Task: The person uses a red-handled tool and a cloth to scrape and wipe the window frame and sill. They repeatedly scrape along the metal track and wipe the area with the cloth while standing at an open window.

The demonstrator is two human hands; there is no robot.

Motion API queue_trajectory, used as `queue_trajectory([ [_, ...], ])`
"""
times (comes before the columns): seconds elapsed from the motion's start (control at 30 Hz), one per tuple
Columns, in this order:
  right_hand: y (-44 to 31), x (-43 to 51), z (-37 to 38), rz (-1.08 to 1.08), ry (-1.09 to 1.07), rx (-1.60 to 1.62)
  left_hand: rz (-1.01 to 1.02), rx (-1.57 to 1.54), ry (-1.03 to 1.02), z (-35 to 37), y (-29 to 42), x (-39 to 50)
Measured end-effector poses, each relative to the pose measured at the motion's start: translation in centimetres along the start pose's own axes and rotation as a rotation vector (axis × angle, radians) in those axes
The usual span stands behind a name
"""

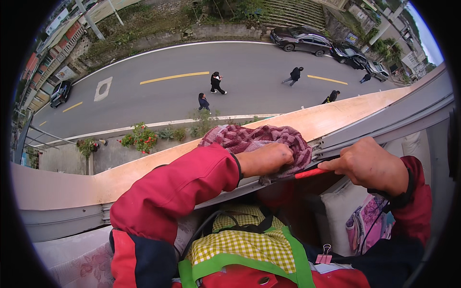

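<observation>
A damp-looking maroon and pink checked cloth (252, 138) lies bunched over the window's sliding track (230, 194) and the outer sill (295, 122). My left hand (268, 158) is closed on the cloth, its fingers partly hidden in the folds. To the right, my right hand (363, 165) grips a slim tool by its red-orange handle (311, 173), with the index finger stretched along it. The tool's far end points left towards the cloth's lower edge, at the track; its tip is not clearly visible.
Beyond the sill is a drop to a road (162, 93) with several walking people and parked cars. Flowering plants (144, 138) stand below. The window frame (389, 118) runs up to the right. Inside are a white cushion (340, 208), folded pink fabric (367, 223) and a quilted cover (83, 259).
</observation>
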State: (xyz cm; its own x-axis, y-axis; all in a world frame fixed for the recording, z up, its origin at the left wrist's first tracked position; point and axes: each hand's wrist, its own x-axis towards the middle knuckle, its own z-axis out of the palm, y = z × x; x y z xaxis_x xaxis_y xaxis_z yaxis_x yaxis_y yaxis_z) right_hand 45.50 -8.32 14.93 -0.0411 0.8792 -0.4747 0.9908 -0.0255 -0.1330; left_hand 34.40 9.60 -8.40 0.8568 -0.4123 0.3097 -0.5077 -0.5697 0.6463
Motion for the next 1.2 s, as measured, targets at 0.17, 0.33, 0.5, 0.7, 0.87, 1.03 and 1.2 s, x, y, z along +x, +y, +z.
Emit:
queue_trajectory([
  [0.17,-1.6,-0.9,-1.0,0.023,-0.017,-0.177,-0.006,0.11,0.114,0.6,0.1,1.5],
  [0.33,-2.7,-1.8,-2.3,0.092,0.032,-0.413,-0.031,0.081,0.223,-1.6,1.2,1.6],
  [0.5,-4.5,-5.9,-5.0,0.35,0.037,-0.488,-0.183,-0.065,0.318,-7.3,2.0,-0.6],
  [0.7,-6.2,-9.4,-2.3,0.354,0.247,-0.155,-0.149,-0.002,0.299,-11.5,4.0,-2.9],
  [0.87,-5.8,-10.3,2.6,0.361,0.421,0.082,-0.224,0.11,0.047,-11.8,3.3,-5.1],
  [1.03,-4.6,-10.9,8.4,0.392,0.445,0.411,-0.479,0.106,-0.238,-12.1,2.6,-8.8],
  [1.2,-4.3,-11.1,14.4,0.374,0.503,0.725,-0.475,0.034,-0.547,-12.6,2.7,-9.9],
])
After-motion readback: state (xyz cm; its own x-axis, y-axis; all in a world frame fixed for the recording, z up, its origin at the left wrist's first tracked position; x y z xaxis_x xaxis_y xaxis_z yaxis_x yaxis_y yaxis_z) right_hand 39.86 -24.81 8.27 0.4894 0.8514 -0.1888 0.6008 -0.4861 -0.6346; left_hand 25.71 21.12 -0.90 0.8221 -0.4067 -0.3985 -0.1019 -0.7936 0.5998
